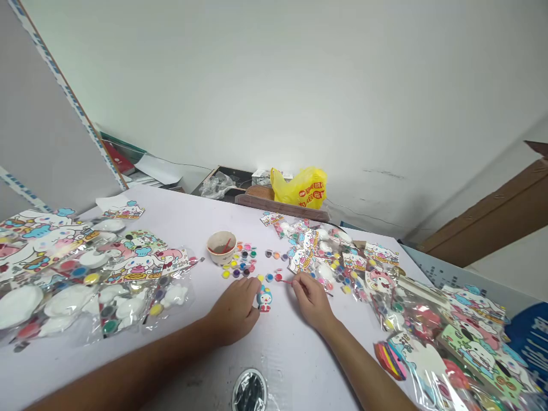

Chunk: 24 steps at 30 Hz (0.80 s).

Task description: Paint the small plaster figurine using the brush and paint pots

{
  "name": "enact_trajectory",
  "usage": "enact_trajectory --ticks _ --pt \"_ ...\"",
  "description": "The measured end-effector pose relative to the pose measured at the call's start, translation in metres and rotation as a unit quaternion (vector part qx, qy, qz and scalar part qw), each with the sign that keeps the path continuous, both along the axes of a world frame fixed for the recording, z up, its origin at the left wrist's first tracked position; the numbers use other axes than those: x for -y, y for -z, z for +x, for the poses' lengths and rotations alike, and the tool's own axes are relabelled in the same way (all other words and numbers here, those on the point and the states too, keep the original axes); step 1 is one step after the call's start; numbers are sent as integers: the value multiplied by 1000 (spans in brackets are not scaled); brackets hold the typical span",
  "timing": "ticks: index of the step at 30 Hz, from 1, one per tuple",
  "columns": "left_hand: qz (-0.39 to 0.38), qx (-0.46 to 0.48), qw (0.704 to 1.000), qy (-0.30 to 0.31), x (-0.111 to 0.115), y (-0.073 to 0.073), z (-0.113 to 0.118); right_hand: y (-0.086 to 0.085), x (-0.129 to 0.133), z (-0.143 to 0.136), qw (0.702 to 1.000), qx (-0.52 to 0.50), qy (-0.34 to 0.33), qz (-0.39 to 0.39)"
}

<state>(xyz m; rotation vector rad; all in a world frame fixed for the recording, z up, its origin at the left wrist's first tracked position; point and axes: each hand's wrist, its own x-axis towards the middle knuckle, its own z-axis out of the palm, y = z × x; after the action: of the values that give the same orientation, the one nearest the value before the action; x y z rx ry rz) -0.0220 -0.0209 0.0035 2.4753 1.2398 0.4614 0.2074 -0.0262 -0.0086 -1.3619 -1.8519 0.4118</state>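
A small painted figurine (265, 299), blue, white and red, stands on the white table, and my left hand (236, 308) is closed against its left side, fingers bent around its edge. My right hand (312, 299) pinches a thin red paintbrush (286, 281), whose tip is at a small pot of red paint (278, 277). Beside that pot are a blue one (269, 278) and a yellow one. Several more small paint pots (243, 266) lie behind my left hand. A paper cup (221, 247) behind them holds murky liquid and a red brush.
Clear packets (128, 302) with white figures and paints cover the left of the table (205, 365). More packets (423, 314) lie at the right. A round black object (249, 390) is at the near edge. A yellow bag (302, 188) sits beyond the far edge by the wall.
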Motion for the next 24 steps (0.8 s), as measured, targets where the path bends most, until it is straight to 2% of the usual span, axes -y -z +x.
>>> enact_trajectory --ticks 24 --pt "-25 16 999 22 -5 8 -4 6 0 5 997 -50 2 -54"
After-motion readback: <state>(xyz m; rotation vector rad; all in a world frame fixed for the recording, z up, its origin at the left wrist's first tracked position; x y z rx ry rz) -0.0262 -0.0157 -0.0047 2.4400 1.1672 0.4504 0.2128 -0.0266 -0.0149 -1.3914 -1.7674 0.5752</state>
